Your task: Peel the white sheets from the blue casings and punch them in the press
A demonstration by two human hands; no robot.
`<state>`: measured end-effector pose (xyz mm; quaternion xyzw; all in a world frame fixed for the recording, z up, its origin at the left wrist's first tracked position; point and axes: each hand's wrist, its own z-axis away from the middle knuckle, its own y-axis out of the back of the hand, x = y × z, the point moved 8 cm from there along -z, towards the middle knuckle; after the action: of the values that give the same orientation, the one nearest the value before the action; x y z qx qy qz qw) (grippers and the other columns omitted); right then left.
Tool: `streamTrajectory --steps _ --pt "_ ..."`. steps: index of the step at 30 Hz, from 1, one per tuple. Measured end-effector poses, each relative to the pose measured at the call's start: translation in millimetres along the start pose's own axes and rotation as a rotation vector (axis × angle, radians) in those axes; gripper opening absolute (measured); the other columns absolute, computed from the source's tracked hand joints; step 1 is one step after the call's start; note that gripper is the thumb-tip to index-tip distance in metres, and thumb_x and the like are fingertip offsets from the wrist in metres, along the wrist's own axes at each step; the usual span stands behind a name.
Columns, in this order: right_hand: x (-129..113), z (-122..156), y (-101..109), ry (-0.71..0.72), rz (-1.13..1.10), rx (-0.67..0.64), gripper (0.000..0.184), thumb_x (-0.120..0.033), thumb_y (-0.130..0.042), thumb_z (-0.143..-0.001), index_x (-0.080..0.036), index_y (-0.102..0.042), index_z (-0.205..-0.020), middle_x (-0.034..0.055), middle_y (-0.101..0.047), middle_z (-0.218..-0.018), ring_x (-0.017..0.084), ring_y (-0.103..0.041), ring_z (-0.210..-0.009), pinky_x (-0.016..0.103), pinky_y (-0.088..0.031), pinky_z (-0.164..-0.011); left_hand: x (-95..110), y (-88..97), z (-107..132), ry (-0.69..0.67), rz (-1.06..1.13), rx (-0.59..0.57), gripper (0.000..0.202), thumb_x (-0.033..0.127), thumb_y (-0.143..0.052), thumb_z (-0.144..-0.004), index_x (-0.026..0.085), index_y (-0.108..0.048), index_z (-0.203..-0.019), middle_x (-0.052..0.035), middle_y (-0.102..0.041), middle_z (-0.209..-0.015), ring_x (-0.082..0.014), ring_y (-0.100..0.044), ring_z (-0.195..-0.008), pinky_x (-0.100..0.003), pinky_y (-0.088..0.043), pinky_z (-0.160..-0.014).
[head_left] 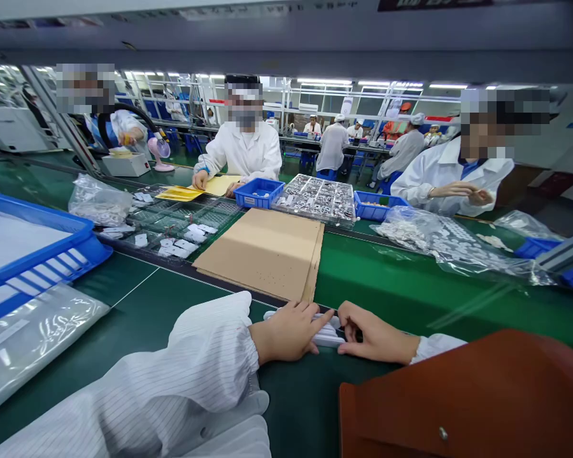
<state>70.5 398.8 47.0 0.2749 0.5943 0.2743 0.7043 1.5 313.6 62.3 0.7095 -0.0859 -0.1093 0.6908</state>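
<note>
Low in the middle of the head view, a small group of long white plastic pieces (328, 337) lies on the dark green bench. My left hand (289, 331) is closed over their left part, thumb on the near side and index finger stretched to the right. At the right end, my right hand (375, 334) has its fingers and thumb curled around the pieces. The fingertips of both hands almost meet. More flat white pieces with rounded ends (241, 436) lie under my left forearm, partly hidden by the sleeve.
Cardboard sheets (262, 251) lie just beyond my hands, beside a green conveyor belt (363, 280). A blue tray (38, 273) and plastic bag (42, 343) are at left. A brown chair-like panel (458, 401) fills the lower right. Co-workers sit opposite, near a parts tray (315, 200).
</note>
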Motion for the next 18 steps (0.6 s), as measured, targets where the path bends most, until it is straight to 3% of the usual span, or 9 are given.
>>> streamTrajectory --steps 4,8,13,18 --pt "12.5 -2.4 6.8 -0.061 -0.017 0.033 0.05 -0.061 -0.069 -0.066 -0.018 -0.046 -0.078 0.0015 -0.053 -0.075 0.013 -0.049 -0.064 0.023 -0.04 -0.055 -2.1 -1.6 -0.1 0.011 0.052 0.009 0.07 0.046 -0.047 -0.087 0.007 -0.024 -0.14 -0.018 -0.05 -0.127 -0.0296 -0.047 -0.112 -0.038 -0.039 -0.091" --pt "9.4 -11.0 5.6 -0.026 -0.001 0.061 0.051 -0.064 -0.068 -0.064 -0.018 -0.047 -0.072 0.0028 -0.053 -0.075 0.014 -0.046 -0.065 0.025 -0.038 -0.056 1.3 -0.1 -2.1 -0.003 0.051 0.008 0.067 0.041 -0.046 -0.087 0.006 -0.025 -0.14 -0.0179 -0.049 -0.128 -0.0307 -0.048 -0.111 -0.039 -0.04 -0.088" --pt "1.1 -14.5 3.2 0.0 -0.041 0.048 0.055 -0.065 -0.072 -0.056 -0.019 -0.045 -0.068 0.0034 -0.055 -0.075 0.016 -0.049 -0.065 0.026 -0.038 -0.055 6.4 2.2 -8.3 -0.003 0.055 0.01 0.069 0.054 -0.039 -0.087 0.009 -0.029 -0.138 -0.0151 -0.05 -0.128 -0.0297 -0.049 -0.108 -0.039 -0.04 -0.088" --pt "2.6 13.6 30.5 -0.031 -0.13 0.066 0.039 -0.052 -0.068 -0.07 -0.019 -0.048 -0.073 0.0031 -0.062 -0.07 0.017 -0.061 -0.066 0.025 -0.047 -0.059 2.8 2.1 -9.8 0.012 0.032 0.015 0.072 0.055 -0.038 -0.088 0.009 -0.023 -0.142 -0.0151 -0.05 -0.129 -0.0298 -0.047 -0.112 -0.039 -0.037 -0.09"
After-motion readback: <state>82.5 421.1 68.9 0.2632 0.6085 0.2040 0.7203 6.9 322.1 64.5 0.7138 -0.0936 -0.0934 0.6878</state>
